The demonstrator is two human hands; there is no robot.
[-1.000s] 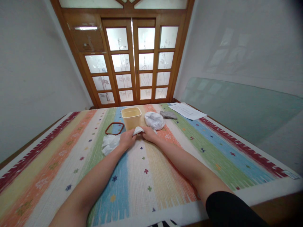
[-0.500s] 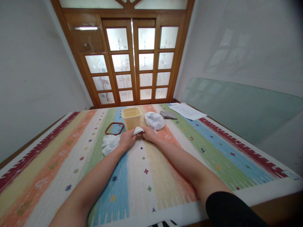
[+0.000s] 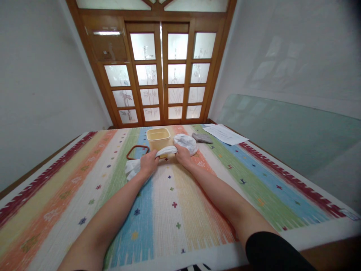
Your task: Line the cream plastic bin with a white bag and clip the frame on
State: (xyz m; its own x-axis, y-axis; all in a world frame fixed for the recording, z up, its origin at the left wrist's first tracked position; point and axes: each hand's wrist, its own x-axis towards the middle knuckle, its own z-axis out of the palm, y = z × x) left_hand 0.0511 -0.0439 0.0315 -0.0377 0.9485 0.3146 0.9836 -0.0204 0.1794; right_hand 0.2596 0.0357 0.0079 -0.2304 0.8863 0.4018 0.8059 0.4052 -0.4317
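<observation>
A twisted strip of white cloth (image 3: 166, 151) is stretched between my two hands, just in front of a pale yellow container (image 3: 158, 138). My left hand (image 3: 149, 162) is closed on its left end, and more white material (image 3: 132, 168) spreads out beside that hand on the left. My right hand (image 3: 183, 154) grips the strip's right end, close to a round white bundle (image 3: 185, 142). Behind my left hand lies a reddish-brown square ring (image 3: 137, 152). The container stands upright with its top uncovered.
A grey folded cloth (image 3: 202, 138) lies right of the white bundle, with a printed paper sheet (image 3: 225, 134) beyond it. A striped cloth (image 3: 113, 188) covers the table. Wooden doors stand behind, walls at both sides.
My hands have moved apart, and a longer length of the white cloth now shows between them. The white material at the left has been drawn in closer to my left hand.
</observation>
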